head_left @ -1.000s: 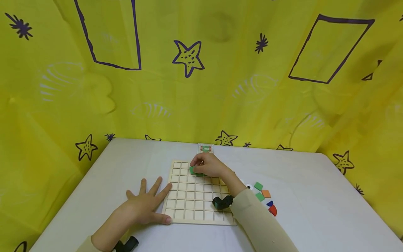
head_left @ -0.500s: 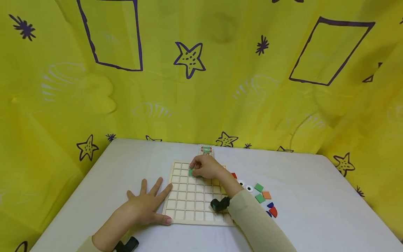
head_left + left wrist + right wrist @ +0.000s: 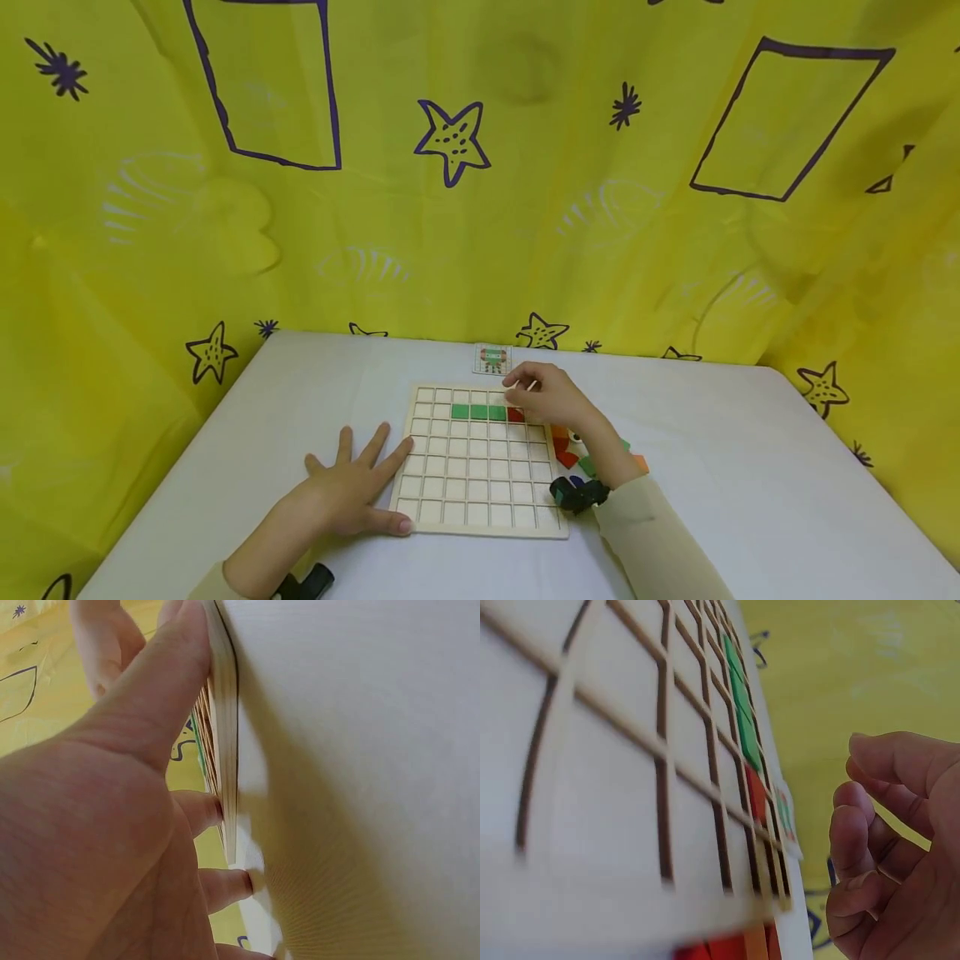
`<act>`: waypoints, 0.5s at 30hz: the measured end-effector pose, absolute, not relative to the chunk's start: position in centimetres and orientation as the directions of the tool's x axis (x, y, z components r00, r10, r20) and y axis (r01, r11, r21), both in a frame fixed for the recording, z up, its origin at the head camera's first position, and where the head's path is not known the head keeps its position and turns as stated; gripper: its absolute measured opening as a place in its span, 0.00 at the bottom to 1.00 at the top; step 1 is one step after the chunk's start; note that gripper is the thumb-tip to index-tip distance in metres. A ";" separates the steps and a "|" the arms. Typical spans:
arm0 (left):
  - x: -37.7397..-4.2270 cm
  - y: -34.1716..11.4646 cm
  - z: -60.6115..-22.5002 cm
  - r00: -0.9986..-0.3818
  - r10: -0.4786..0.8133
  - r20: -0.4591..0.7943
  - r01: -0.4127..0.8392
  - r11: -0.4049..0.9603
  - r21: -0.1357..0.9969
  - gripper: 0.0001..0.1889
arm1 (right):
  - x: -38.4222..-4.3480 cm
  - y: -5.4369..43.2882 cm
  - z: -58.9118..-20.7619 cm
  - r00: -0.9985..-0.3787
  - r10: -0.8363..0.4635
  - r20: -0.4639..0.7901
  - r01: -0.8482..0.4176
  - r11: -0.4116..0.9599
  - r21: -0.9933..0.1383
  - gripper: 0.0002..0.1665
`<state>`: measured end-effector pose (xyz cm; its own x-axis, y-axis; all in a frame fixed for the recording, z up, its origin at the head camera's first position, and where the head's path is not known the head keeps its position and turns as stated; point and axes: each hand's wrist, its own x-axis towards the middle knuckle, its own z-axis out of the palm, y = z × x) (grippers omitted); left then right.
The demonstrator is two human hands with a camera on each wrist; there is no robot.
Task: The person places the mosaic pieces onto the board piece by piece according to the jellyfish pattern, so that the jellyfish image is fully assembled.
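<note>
A wooden grid board (image 3: 453, 468) lies on the white table. In its second row from the far edge sit three green squares (image 3: 478, 412) side by side, with a red piece (image 3: 515, 414) right of them. My left hand (image 3: 348, 492) rests with fingers spread at the board's left edge; its thumb (image 3: 154, 686) lies along the near corner. Over the board's far right part hovers my right hand (image 3: 551, 396). Its fingers are loosely bent, and in the right wrist view nothing shows between thumb and fingertips (image 3: 849, 836).
Beyond the board lies a small card (image 3: 492, 359) with a green and red figure. Loose pieces sit right of the board, partly behind my right forearm: red ones (image 3: 566, 459), an orange one (image 3: 640, 463) and green ones (image 3: 587, 467). A yellow curtain (image 3: 375, 208) hangs behind.
My right hand has let go of the leftmost green square and moved right, uncovering the row of green squares and the red piece. The left hand has stayed put.
</note>
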<state>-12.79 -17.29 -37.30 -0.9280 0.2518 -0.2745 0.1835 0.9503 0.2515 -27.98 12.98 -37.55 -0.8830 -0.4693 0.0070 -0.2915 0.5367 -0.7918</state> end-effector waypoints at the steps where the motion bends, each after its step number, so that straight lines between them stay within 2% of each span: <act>1: -12.8 -17.2 -37.3 -0.928 0.251 -0.276 0.183 0.951 0.250 0.57 | -28.0 13.8 -37.6 -0.893 -0.450 0.010 -0.283 0.543 -0.791 0.12; 8: -12.8 -17.0 -37.2 -0.925 0.253 -0.284 0.180 0.949 0.258 0.57 | -28.0 18.1 -37.8 -0.936 -0.350 -0.038 -0.207 0.632 -0.747 0.13; 15: -12.8 -17.2 -37.3 -0.927 0.262 -0.269 0.195 0.948 0.251 0.58 | -28.1 19.5 -37.8 -0.922 -0.352 -0.161 -0.149 0.706 -0.693 0.10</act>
<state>-12.80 -17.16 -37.28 -0.9268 0.2619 -0.2691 0.1952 0.9482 0.2506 -28.08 19.53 -37.84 -0.9220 -0.3523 -0.1607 -0.1489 0.7056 -0.6928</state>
